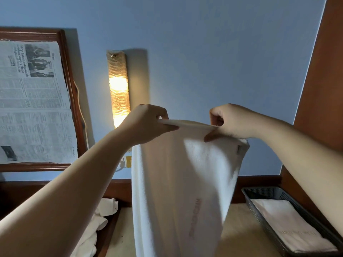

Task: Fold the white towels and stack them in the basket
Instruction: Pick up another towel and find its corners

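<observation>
Now the towel (178, 182) is up in the air, held out in front of the person and hanging long-ways straight down toward the bench (235, 229). Left hand (148, 123) has its fingers curled over the top hem with the thumb underneath, pinching it tight. Right hand (232, 121) does the same at its end, thumb pressed along the front of the cloth, fingers wrapped over the edge. The two hands are close together, level with each other, and the short stretch of hem between them is pulled flat. Beyond the right hand a loose bit of the top edge droops off to the side.

So the cloth's long axis runs down, away from both grips, and faint lettering shows low on its face. The basket (263, 204) sits low on the right, well below and to the right-hand side, with a folded towel (289, 227) already lying flat inside. That puts the right hand nearer the basket. Over on the low left, a heap of unfolded towels (96, 225) waits.

Judging by this, folding has only begun on this piece: the hanging length probably has to come down onto the bench or be brought up to meet the hem. The drooping corner could skew the fold.
</observation>
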